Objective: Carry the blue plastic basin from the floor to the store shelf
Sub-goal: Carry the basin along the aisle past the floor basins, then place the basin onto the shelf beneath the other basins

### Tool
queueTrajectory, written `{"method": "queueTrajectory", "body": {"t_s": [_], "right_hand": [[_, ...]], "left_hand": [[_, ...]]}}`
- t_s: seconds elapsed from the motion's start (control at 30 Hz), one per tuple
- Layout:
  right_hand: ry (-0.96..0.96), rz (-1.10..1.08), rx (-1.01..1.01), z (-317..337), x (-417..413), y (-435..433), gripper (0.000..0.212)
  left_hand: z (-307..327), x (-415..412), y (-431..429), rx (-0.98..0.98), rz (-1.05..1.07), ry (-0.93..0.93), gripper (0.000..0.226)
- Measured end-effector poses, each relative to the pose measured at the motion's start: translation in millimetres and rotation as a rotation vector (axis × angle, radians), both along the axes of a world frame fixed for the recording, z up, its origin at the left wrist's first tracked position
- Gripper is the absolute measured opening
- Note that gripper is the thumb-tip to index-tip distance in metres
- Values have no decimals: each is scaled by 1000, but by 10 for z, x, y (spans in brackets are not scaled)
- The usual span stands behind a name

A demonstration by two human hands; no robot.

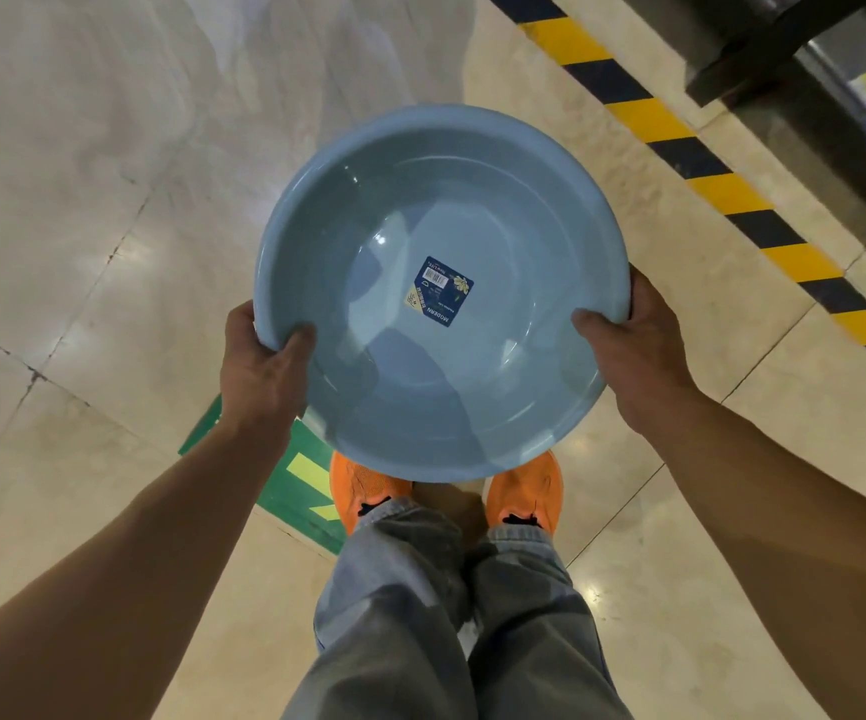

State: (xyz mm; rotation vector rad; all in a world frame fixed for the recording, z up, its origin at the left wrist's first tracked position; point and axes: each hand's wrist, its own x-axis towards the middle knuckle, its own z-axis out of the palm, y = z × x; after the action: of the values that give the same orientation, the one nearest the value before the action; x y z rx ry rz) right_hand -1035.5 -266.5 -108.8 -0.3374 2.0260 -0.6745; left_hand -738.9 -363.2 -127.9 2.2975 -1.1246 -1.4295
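The round blue plastic basin (420,210) is held level above the floor, in front of my legs, with its open side up. A dark blue label is stuck on the inside of its bottom. My left hand (259,366) grips the rim at the lower left, thumb over the edge. My right hand (633,345) grips the rim at the lower right the same way. The fingers of both hands are hidden under the basin.
Glossy beige floor tiles lie all around. A yellow-and-black striped tape line (711,163) runs diagonally at the right, along a dark shelf base (831,101) in the top right corner. A green floor sticker (296,480) lies by my orange shoes (524,491).
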Motion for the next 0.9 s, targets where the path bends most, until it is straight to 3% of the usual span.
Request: {"method": "queueTrajectory", "body": {"t_s": [0.13,0.3,0.5,0.7,0.9], "right_hand": [[-50,-36,12,-76,-2,-9,64],[-66,-46,-15,-35,8,-46,64],[-71,-95,-70,455,19,-101,66],[-35,-129,-181,1763,20,-213,50],[-65,-129,-286,3796,-40,-417,58]], "left_hand": [[5,-21,-49,94,47,70,56],[97,-18,-99,102,88,164,64],[536,-17,-223,3,207,243,50],[1852,-3,-408,-108,210,343,56],[4070,-32,-592,-207,139,467,62]]}}
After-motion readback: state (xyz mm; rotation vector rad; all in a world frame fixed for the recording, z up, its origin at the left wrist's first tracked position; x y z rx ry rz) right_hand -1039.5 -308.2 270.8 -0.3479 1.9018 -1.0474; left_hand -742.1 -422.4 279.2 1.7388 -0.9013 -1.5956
